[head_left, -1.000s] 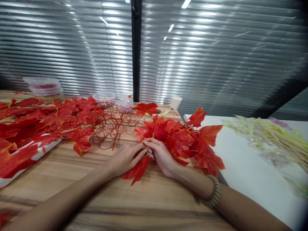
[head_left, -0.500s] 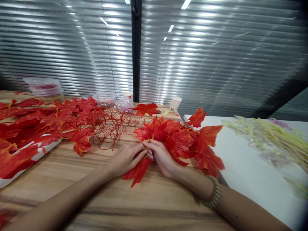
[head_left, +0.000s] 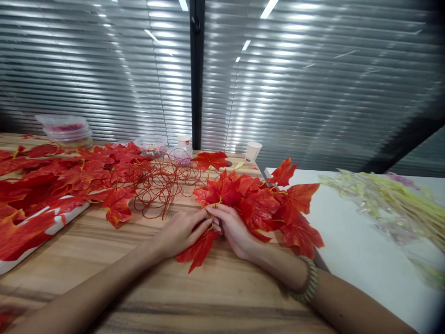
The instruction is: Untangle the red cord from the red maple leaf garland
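Note:
My left hand (head_left: 184, 233) and my right hand (head_left: 233, 228) meet at the fingertips over the wooden table (head_left: 167, 287). Between thumb and fingers the left one pinches the yellowish stem of a red artificial maple leaf (head_left: 200, 250), whose blade hangs below the fingers. My right fingers close on the same stem area, beside a bunch of red maple leaves (head_left: 260, 204) that spreads to the right. Exactly how stem and cord join is hidden by the fingertips. A tangle of thin red cord (head_left: 165, 183) lies left of the bunch.
At the left, a heap of red leaves (head_left: 79, 174) partly covers a white tray (head_left: 74, 211). Plastic tubs (head_left: 66, 132), a bead container (head_left: 153, 146) and paper cups (head_left: 253, 151) stand at the back. Yellow strands (head_left: 392, 199) lie on the white table (head_left: 351, 241) at right.
The view has shifted very slightly. Both hands keep almost the same pinch at the leaf stem, and the leaves have barely moved.

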The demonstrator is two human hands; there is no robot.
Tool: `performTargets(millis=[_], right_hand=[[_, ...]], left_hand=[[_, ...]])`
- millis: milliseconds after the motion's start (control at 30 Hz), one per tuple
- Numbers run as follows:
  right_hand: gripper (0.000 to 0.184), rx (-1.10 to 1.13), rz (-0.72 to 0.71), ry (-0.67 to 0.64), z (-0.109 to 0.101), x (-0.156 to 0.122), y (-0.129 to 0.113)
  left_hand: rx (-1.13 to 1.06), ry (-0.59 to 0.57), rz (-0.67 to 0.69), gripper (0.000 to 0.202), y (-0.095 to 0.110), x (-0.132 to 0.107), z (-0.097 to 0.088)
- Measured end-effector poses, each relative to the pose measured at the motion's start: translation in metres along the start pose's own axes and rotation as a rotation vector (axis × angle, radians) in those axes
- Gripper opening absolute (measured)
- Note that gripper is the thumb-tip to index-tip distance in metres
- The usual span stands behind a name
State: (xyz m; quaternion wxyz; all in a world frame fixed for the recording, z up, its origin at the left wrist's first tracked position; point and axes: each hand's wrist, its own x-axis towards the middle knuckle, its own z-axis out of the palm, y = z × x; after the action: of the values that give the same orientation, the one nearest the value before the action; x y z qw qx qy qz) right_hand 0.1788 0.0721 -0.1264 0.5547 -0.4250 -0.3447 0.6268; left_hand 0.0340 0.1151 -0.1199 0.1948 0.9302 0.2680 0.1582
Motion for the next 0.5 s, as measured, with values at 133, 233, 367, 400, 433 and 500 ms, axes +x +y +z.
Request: performTargets(millis=[133, 233, 367, 400, 433, 500], right_hand=[[0.022, -0.004, 0.007, 0.004, -0.0001, 0.0000, 0.0009], [0.022, -0.007, 0.005, -0.006, 0.0001, 0.0005, 0.0008], [0.022, -0.016, 0.001, 0.001, 0.0004, 0.0008, -0.0005], [0.022, -0.019, 0.002, 0.002, 0.0003, 0.0008, -0.0008], [0.022, -0.021, 0.003, 0.001, 0.0001, 0.0006, -0.0009], [0.021, -0.022, 0.000, 0.000, -0.0004, 0.0003, -0.0009]], left_hand=[[-0.008, 0.018, 0.012, 0.026, -0.0010, 0.0000, 0.0006], [-0.005, 0.014, 0.011, 0.026, -0.0005, 0.0002, 0.0004], [0.000, 0.000, 0.000, 0.027, 0.0011, 0.0006, -0.0006], [-0.001, 0.001, 0.000, 0.027, 0.0012, 0.0006, -0.0007], [-0.003, 0.003, 0.001, 0.027, 0.0012, 0.0006, -0.0007], [-0.005, 0.005, 0.005, 0.026, 0.0005, 0.0004, -0.0002]])
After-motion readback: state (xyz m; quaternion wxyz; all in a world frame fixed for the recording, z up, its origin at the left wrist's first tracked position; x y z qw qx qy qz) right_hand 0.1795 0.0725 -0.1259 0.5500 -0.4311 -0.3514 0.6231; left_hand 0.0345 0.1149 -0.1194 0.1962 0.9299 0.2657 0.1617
